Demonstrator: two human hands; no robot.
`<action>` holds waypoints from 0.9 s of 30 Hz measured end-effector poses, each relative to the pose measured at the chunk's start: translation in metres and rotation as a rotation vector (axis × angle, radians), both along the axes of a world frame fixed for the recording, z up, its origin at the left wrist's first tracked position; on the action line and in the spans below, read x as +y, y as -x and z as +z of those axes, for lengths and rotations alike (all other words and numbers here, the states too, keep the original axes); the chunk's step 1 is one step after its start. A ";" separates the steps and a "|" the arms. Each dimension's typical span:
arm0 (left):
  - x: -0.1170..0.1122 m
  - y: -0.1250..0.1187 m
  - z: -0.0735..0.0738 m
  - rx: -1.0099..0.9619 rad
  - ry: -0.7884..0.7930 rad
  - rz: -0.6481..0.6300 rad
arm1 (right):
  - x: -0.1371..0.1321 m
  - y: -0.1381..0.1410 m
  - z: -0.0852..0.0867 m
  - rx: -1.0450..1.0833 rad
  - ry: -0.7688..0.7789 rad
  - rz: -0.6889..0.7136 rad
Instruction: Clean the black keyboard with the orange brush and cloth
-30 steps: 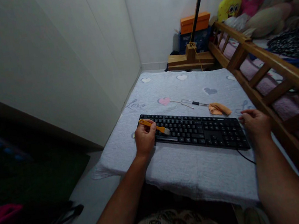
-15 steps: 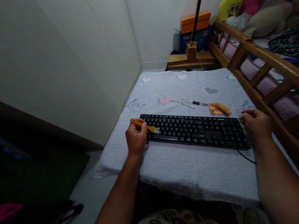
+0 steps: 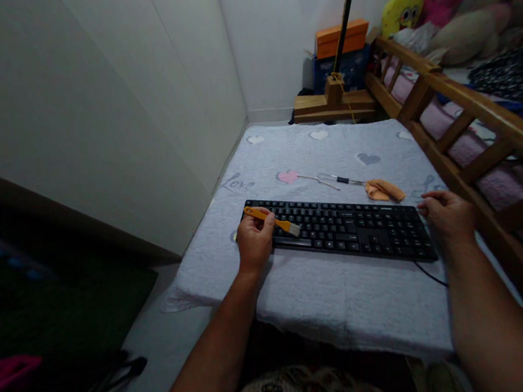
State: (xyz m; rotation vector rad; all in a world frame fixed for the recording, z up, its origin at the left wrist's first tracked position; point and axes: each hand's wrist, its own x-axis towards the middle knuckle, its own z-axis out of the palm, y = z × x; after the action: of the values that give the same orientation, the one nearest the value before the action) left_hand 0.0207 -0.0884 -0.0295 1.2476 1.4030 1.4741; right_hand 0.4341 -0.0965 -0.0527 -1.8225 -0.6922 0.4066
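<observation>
A black computer keyboard lies flat on a cloth-covered table. My left hand is closed around the yellow handle of a small brush, over the keyboard's left part. The brush's pale bristles point right, at the lower rows of keys; whether they touch cannot be made out. At the keyboard's far right corner, my right hand has curled fingers, with thumb and fingertips against the edge. Behind the keyboard are an orange cloth and a thin metal tool with a black grip.
The light grey tablecloth has printed hearts. A wooden bed rail runs along the right, with plush toys behind it. At the back stand a wooden pole base and an orange box. A pale panel rises on the left.
My left hand has moved right along the keyboard, carrying the brush further over the keys. The right hand and the keyboard have stayed where they were.
</observation>
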 end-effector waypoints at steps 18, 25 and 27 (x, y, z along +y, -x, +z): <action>0.004 0.028 -0.001 0.212 -0.038 0.046 | 0.001 -0.012 -0.016 -0.036 -0.017 0.018; 0.008 0.047 0.001 0.243 -0.040 0.095 | 0.002 -0.017 -0.020 -0.057 -0.006 0.025; 0.009 0.053 0.001 0.250 -0.033 0.115 | 0.003 -0.017 -0.020 -0.051 -0.010 0.028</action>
State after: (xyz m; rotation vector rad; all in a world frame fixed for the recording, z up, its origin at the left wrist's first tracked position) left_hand -0.0318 -0.0794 -0.0284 1.4318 1.6433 1.4613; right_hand 0.4512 -0.0939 -0.0726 -1.8210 -0.7546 0.3755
